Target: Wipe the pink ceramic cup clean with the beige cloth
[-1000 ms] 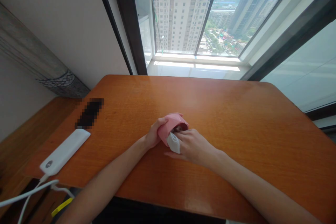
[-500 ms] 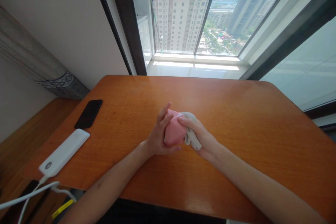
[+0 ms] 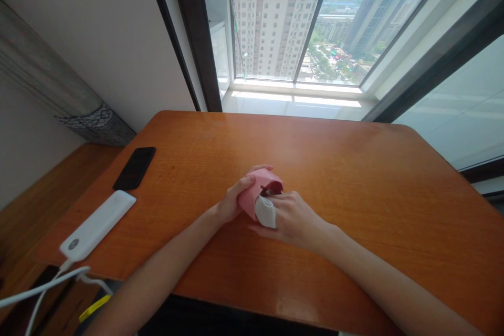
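Note:
A small pink faceted container (image 3: pixel 249 199), shaped like a cup or pot, is held above the middle of the table. Its open mouth points right toward my other hand, and its inside looks dark. My left hand (image 3: pixel 233 200) wraps around the container's left side, fingers over the far side. At the mouth, my right hand (image 3: pixel 299 221) grips a whitish cloth (image 3: pixel 265 212), which is folded over the near rim. Some of that hand's fingertips are hidden at the opening.
A brown wooden table (image 3: pixel 354 184) lies under both hands. On its left are a black phone (image 3: pixel 134 168) and a white power bank (image 3: pixel 98 226) with a white cable (image 3: pixel 47 290). Beyond the far edge stands a window (image 3: pixel 291 37).
The container has turned so its mouth now shows on the right. My right hand has brought the cloth from beside the container to its near rim. My left hand has shifted its hold slightly.

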Available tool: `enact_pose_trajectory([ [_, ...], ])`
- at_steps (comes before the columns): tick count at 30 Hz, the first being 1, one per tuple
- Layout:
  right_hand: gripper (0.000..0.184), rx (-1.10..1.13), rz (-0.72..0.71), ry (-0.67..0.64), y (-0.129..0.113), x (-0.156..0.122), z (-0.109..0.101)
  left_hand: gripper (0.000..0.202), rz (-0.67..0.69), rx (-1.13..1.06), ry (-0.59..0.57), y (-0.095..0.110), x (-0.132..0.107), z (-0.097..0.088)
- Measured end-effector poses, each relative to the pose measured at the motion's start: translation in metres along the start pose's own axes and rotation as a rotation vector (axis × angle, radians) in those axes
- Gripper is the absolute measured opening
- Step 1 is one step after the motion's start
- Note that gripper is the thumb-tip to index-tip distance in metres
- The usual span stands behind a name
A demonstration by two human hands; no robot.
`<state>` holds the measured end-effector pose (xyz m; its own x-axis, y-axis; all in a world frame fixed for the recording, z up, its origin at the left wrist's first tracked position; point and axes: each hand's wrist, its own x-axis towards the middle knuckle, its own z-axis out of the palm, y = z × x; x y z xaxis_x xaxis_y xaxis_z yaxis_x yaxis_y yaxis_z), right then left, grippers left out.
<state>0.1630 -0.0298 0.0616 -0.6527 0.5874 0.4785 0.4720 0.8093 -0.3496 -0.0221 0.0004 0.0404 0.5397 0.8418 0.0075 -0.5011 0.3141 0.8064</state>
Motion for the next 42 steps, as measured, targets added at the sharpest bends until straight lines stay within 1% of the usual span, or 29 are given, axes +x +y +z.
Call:
enact_pose_trajectory([
  [1,0.036,-0.02,-0.005,-0.026,0.0,-0.001,-0.001,0.061,-0.003,-0.006,-0.003,0.0,0.0,0.0],
  [3,0.031,0.046,0.037,-0.032,-0.001,0.0,-0.004,0.068,-0.005,-0.026,-0.005,0.001,0.0,0.001],
  [4,0.031,0.128,0.1,-0.009,-0.001,0.001,-0.006,0.072,0.013,-0.031,0.002,0.001,0.0,0.002],
  [5,0.033,0.241,0.195,0.027,-0.002,0.002,-0.009,0.076,0.057,-0.018,0.014,0.0,-0.001,0.003],
  [6,0.035,0.376,0.321,0.065,-0.003,0.004,-0.012,0.079,0.133,0.026,0.029,0.0,-0.001,0.003],
  [7,0.038,0.527,0.465,0.106,-0.004,0.006,-0.014,0.081,0.238,0.111,0.041,-0.001,-0.002,0.003],
  [9,0.041,0.84,0.742,0.187,-0.005,0.011,-0.017,0.085,0.494,0.383,0.043,-0.005,-0.003,-0.002],
  [10,0.042,0.986,0.845,0.222,-0.006,0.013,-0.017,0.089,0.612,0.54,0.021,-0.007,-0.004,-0.006],
  [11,0.044,1.118,0.916,0.254,-0.007,0.015,-0.017,0.094,0.709,0.684,-0.011,-0.01,-0.004,-0.01],
  [12,0.045,1.228,0.959,0.278,-0.008,0.017,-0.016,0.097,0.776,0.792,-0.044,-0.014,-0.004,-0.014],
  [14,0.047,1.361,0.986,0.306,-0.011,0.018,-0.013,0.096,0.834,0.888,-0.064,-0.02,-0.004,-0.019],
  [16,0.052,1.351,0.97,0.312,-0.013,0.017,-0.01,0.086,0.821,0.853,-0.007,-0.024,-0.004,-0.02],
  [18,0.055,1.214,0.904,0.276,-0.014,0.014,-0.008,0.075,0.778,0.735,0.066,-0.026,-0.005,-0.015],
  [19,0.055,1.115,0.845,0.242,-0.014,0.012,-0.008,0.072,0.73,0.649,0.08,-0.025,-0.005,-0.012],
  [21,0.055,0.891,0.667,0.164,-0.012,0.008,-0.008,0.065,0.566,0.436,0.065,-0.021,-0.004,-0.005],
  [24,0.054,0.523,0.317,0.061,-0.007,0.003,-0.007,0.058,0.23,0.166,-0.003,-0.011,-0.003,0.0],
  [26,0.046,0.268,0.104,0.003,-0.003,0.001,-0.005,0.057,0.06,0.097,-0.032,-0.004,-0.001,-0.001],
  [28,0.035,0.08,-0.022,-0.038,-0.002,-0.001,-0.003,0.055,-0.035,0.08,-0.045,0.0,0.0,-0.004],
  [29,0.03,0.033,-0.044,-0.053,-0.002,-0.001,-0.003,0.055,-0.054,0.073,-0.042,0.001,0.001,-0.004],
  [31,0.025,0.052,-0.024,-0.06,-0.002,-0.001,-0.004,0.061,-0.071,0.041,-0.021,0.001,0.001,-0.004],
  [32,0.025,0.11,0.027,-0.042,-0.002,0.0,-0.006,0.068,-0.069,0.022,-0.007,0.0,0.0,-0.003],
  [33,0.027,0.196,0.113,-0.011,-0.002,0.001,-0.009,0.075,-0.048,0.013,0.005,-0.002,0.0,-0.002],
  [34,0.03,0.304,0.234,0.032,-0.003,0.003,-0.012,0.08,0.002,0.028,0.015,-0.003,-0.001,-0.001],
  [35,0.033,0.433,0.378,0.079,-0.003,0.005,-0.015,0.084,0.088,0.078,0.025,-0.006,-0.003,0.0],
  [36,0.035,0.576,0.531,0.134,-0.004,0.007,-0.018,0.085,0.207,0.168,0.033,-0.008,-0.003,-0.001],
  [38,0.037,0.877,0.8,0.237,-0.005,0.013,-0.023,0.09,0.493,0.449,0.036,-0.014,-0.004,-0.005],
  [39,0.04,1.021,0.89,0.272,-0.006,0.016,-0.024,0.096,0.627,0.614,0.017,-0.017,-0.004,-0.009],
  [40,0.042,1.149,0.949,0.301,-0.008,0.018,-0.024,0.101,0.744,0.771,-0.013,-0.019,-0.003,-0.013],
  [42,0.044,1.33,0.999,0.336,-0.011,0.021,-0.021,0.105,0.914,0.99,-0.068,-0.023,0.0,-0.02],
])
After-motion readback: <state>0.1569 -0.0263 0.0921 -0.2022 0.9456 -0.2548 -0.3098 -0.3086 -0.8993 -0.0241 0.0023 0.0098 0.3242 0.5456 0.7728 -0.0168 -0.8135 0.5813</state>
